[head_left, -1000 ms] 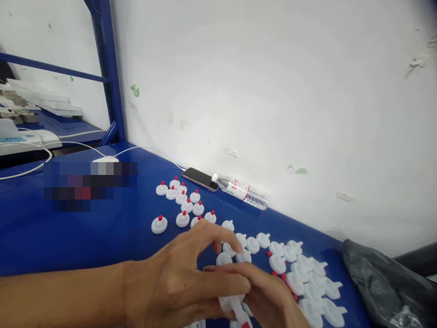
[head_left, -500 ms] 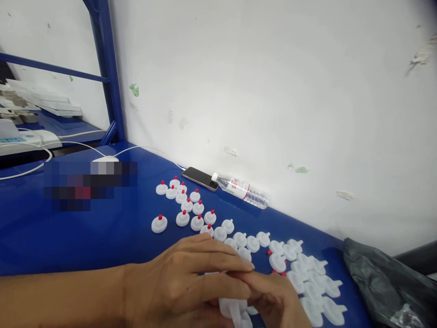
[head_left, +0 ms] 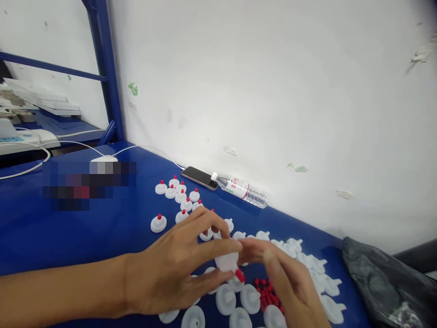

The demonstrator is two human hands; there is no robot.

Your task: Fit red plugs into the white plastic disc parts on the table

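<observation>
My left hand (head_left: 191, 259) pinches a white round cap with a spout (head_left: 226, 262) between thumb and fingers. On its spout, pointing down and right, sits a small red tip (head_left: 240, 275). Beside it is my right hand (head_left: 283, 273), thumb apart from its stretched fingers, whose ends come close to the left fingertips; whether they touch the cap is hard to see. Below the hands lie several white caps without red tips (head_left: 251, 298) and a heap of loose red tips (head_left: 269, 296), partly covered by my right hand.
Beyond my left hand, several white caps with red tips (head_left: 159, 223) stand upright. More plain white caps (head_left: 332, 286) lie at right beside a black plastic bag (head_left: 372, 278). Along the wall rest a phone (head_left: 199, 177) on a white cable and a plastic bottle (head_left: 242, 189).
The hands were pressed together over the white cap. Now they have parted somewhat, the right thumb has lifted away, and the cap's red tip and the loose red heap are visible.
</observation>
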